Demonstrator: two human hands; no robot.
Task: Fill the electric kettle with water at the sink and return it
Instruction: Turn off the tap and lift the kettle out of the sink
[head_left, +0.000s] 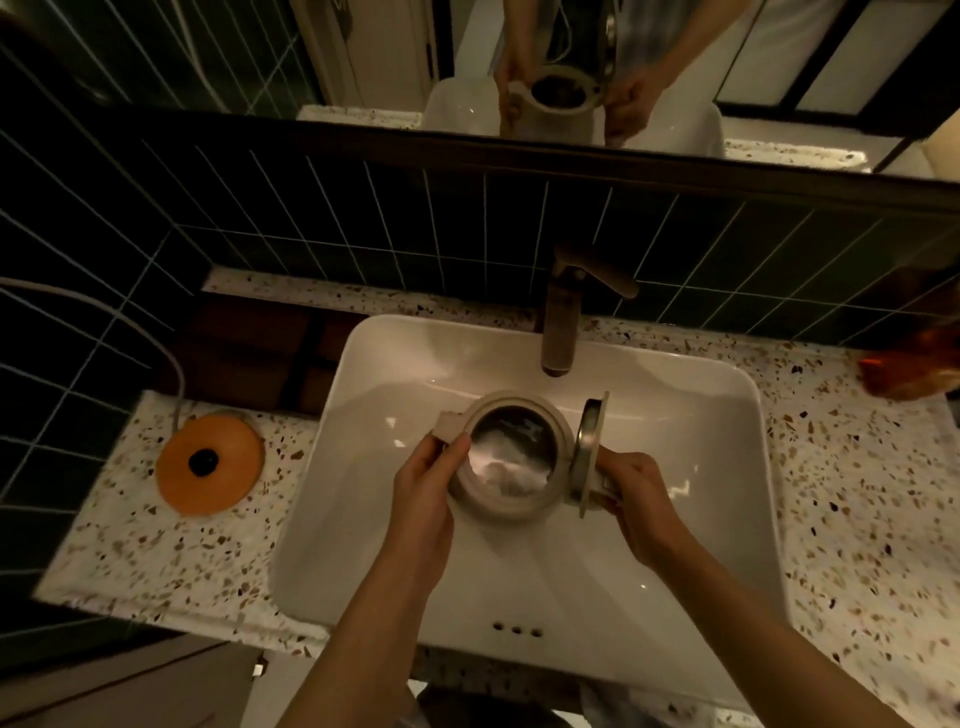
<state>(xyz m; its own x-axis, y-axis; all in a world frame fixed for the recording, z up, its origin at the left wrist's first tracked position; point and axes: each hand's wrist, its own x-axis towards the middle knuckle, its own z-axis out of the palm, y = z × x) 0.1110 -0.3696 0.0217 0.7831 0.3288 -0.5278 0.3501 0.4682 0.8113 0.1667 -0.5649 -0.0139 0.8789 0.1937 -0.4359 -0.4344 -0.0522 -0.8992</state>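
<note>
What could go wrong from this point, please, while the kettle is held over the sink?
1. The kettle, held by the left hand and right hand, sits in front of the tap, not under its spout, so water could miss the opening.
2. The lid stands open by the right hand and could drop shut during filling.
3. Wet drips could reach the orange base on return.

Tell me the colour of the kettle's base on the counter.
Orange, with a black centre contact; head view shows it.
</note>
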